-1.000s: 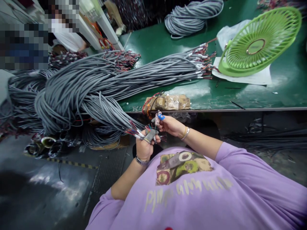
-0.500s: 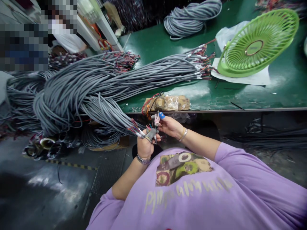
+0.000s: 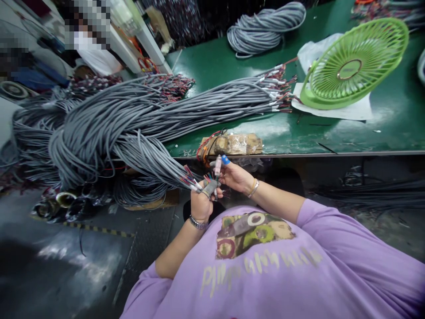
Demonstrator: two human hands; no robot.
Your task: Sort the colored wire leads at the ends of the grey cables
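My left hand (image 3: 201,204), its thumb wrapped in a grey cover, is closed on the end of a grey cable, most of it hidden by the fingers. Thin coloured wires (image 3: 209,177) fan out above that thumb. Just to the right, my right hand (image 3: 239,178) pinches a small pinkish-white piece (image 3: 218,165), which stands nearly upright by the wire tips. Blue tape (image 3: 225,160) covers one of its fingertips. From the left, a bundle of grey cables (image 3: 156,155) with white-banded, stripped ends reaches up to my left hand.
A wooden block (image 3: 244,144) with red and black wires sits at the edge of the green table (image 3: 292,137). More grey cables (image 3: 212,104) lie across it, beside a green fan (image 3: 352,71) and a coiled cable (image 3: 265,29). Another person (image 3: 96,55) is at the upper left.
The pinkish-white piece has turned slightly in my right hand and shows a narrower side. Both hands stay in nearly the same place; the view has shifted a little.
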